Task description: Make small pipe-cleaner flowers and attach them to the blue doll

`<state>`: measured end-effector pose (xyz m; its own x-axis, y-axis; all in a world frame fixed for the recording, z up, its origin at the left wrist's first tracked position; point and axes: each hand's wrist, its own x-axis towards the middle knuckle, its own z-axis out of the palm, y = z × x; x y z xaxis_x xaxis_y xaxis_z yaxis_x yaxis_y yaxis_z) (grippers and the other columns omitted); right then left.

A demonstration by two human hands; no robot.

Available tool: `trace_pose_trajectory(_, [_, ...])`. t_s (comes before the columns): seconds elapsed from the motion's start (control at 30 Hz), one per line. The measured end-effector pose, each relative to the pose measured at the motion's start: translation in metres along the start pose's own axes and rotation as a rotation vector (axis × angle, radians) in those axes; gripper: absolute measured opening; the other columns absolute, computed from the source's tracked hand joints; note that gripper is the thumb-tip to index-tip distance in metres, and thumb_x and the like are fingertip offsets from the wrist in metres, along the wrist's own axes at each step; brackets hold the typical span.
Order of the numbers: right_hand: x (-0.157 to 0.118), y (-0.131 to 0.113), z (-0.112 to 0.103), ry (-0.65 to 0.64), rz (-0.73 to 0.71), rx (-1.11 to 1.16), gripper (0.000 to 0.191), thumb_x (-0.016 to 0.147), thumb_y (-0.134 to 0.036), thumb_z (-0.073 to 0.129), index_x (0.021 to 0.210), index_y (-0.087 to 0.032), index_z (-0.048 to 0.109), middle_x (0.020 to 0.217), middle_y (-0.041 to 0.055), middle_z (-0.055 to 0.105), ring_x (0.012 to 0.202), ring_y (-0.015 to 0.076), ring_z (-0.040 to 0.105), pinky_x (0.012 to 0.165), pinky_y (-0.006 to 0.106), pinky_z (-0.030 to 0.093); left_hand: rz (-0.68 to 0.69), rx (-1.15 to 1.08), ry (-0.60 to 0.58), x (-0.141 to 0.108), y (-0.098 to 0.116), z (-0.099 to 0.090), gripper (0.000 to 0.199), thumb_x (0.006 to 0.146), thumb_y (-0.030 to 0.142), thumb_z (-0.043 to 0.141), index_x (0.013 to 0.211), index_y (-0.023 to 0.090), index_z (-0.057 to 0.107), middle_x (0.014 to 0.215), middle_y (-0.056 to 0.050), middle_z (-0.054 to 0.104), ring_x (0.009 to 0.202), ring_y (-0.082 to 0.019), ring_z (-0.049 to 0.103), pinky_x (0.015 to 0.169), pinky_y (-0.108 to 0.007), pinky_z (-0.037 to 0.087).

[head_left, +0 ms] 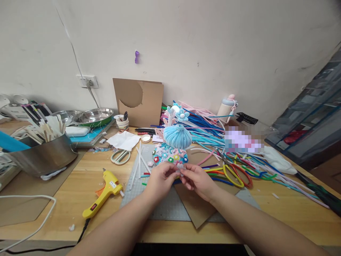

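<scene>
Because our left hand point(160, 180) and right hand point(199, 180) pinch the pale flower point(180, 168) together, we do best to press softly so no petal bends.

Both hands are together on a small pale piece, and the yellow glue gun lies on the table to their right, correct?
The left hand and right hand are together on a small pale piece, but the head view shows the yellow glue gun on the table to their left, not their right.
</scene>
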<state>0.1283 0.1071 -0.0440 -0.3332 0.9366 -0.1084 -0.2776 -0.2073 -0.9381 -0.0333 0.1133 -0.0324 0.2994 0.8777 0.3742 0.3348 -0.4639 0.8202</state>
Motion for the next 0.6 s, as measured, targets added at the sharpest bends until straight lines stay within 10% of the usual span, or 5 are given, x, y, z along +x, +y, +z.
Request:
trace_pose_trajectory(0.37, [-0.0006, 0.0000, -0.0006, 0.012, 0.015, -0.056, 0.029, 0.077, -0.041, 0.065, 0.073, -0.015, 0.053, 0.050, -0.0050, 0.052, 0.034, 0.0038, 0.037, 0.035, 0.018, 0.020, -0.033, -0.051, -0.030, 0.0000, -0.0020, -0.0010, 0.008, 0.078, 0.026, 0.063, 0.075, 0.018, 0.065, 0.076, -0.005, 0.065, 0.074, -0.018, 0.059, 0.068, -0.028, 0.044])
trace_pose_trajectory(0.6, [0.0006, -0.0026, -0.0028, -0.006, -0.085, -0.319, 0.034, 0.079, -0.048, 0.060, 0.070, -0.017, 0.049, 0.048, -0.0071, 0.049, 0.035, 0.0050, 0.040, 0.037, 0.018, 0.028, -0.329, -0.632, -0.093, 0.0039, -0.0078, 0.0058, 0.029, 0.073, 0.039, 0.068, 0.084, 0.016, 0.055, 0.073, 0.000, 0.058, 0.063, -0.013, 0.057, 0.052, -0.024, 0.046])
